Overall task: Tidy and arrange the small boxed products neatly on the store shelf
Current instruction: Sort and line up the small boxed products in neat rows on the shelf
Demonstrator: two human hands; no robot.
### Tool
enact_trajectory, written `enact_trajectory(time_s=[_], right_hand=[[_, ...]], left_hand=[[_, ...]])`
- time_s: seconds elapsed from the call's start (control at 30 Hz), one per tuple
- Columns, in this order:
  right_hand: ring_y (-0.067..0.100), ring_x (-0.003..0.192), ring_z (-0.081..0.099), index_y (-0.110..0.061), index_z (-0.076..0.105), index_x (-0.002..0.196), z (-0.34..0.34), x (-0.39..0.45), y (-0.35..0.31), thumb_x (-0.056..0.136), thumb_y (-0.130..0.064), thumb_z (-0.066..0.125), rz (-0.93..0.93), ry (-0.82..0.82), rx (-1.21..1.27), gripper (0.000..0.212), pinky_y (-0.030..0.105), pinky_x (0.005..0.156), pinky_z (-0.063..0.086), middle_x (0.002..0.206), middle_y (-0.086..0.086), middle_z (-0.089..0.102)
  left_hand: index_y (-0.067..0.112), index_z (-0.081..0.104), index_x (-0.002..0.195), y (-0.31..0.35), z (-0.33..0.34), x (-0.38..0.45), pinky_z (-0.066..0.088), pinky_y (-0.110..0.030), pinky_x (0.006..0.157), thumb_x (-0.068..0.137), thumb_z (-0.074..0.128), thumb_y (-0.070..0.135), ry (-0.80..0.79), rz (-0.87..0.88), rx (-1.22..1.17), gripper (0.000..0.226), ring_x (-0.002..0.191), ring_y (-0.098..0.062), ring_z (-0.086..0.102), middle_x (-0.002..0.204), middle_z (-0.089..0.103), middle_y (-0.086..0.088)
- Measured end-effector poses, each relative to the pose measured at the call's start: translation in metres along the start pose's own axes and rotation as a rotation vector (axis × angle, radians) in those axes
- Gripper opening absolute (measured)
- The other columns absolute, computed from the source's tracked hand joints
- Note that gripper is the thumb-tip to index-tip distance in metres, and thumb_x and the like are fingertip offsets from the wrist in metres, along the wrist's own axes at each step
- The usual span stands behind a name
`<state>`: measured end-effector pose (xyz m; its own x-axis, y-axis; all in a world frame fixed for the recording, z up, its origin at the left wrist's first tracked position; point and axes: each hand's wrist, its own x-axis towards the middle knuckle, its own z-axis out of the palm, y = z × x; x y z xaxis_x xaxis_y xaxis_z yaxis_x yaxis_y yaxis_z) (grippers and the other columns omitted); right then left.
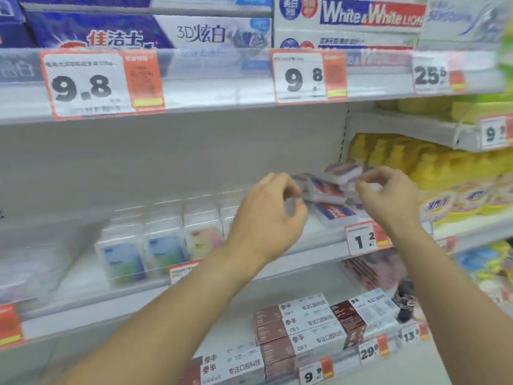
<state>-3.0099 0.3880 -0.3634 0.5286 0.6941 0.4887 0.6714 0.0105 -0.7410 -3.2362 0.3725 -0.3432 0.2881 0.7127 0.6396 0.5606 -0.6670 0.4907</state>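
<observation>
Both bare forearms reach up from the bottom of the frame toward its centre. The left hand [273,218] hangs with fingers curled loosely, thumb near the fingertips. The right hand [388,195], right of centre, is pinched, fingertips bunched together, wrist bent.

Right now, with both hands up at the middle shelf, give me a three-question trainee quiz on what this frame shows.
1. True or false: the small white boxes with red and blue labels stand in one neat upright row.
2. Which hand touches that pile? A) left hand B) right hand C) neither
3. Fill in: left of the pile, behind the clear shelf front, stand clear ______ packs.

Key:
1. False: they lie heaped at different tilts.
2. B: its fingertips pinch something small and white at the heap's right edge; blur hides whether it is lifted. The left hand hovers curled just in front, empty.
3. plastic
</observation>
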Motion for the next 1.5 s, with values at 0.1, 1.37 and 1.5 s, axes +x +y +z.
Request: enact_trajectory(time_s=[0.1, 1.37, 1.5], right_hand=[[0.029, 0.110, 0.059, -0.018, 0.068, 0.107, -0.010, 0.009, 0.040, 0.079, -0.023, 0.072, 0.046, -0.024, -0.034, 0.029, 0.038, 0.100, 0.045, 0.108, 0.003, 0.049], [0.021, 0.074, 0.071, -0.009, 0.061, 0.116, 0.018, 0.091, 0.059, 0.071, -0.041, 0.086, 0.302, -0.685, -0.316, 0.061, 0.035, 0.073, 0.057, 0.094, 0.003, 0.066], [0.018, 0.052, 0.063, -0.004, 0.069, 0.078, 0.014, 0.091, 0.063, 0.087, -0.044, 0.068, 0.329, -0.508, -0.341, 0.041, 0.024, 0.050, 0.040, 0.059, 0.007, 0.067]], left_hand=[[0.017, 0.056, 0.103, 0.008, 0.068, 0.021, 0.046, -0.037, 0.089, 0.085, 0.056, 0.026, -0.180, -0.003, 0.037, 0.020, 0.101, -0.019, 0.053, 0.105, 0.055, 0.001], [0.031, 0.046, 0.137, -0.052, 0.118, 0.062, 0.045, -0.030, 0.095, 0.074, 0.078, 0.042, -0.338, -0.469, 0.202, 0.071, 0.105, -0.030, 0.062, 0.140, 0.029, -0.013], [0.018, 0.051, 0.133, -0.044, 0.135, 0.065, 0.044, -0.031, 0.093, 0.084, 0.069, 0.042, -0.287, -0.440, 0.277, 0.058, 0.106, -0.035, 0.061, 0.145, 0.027, -0.020]])
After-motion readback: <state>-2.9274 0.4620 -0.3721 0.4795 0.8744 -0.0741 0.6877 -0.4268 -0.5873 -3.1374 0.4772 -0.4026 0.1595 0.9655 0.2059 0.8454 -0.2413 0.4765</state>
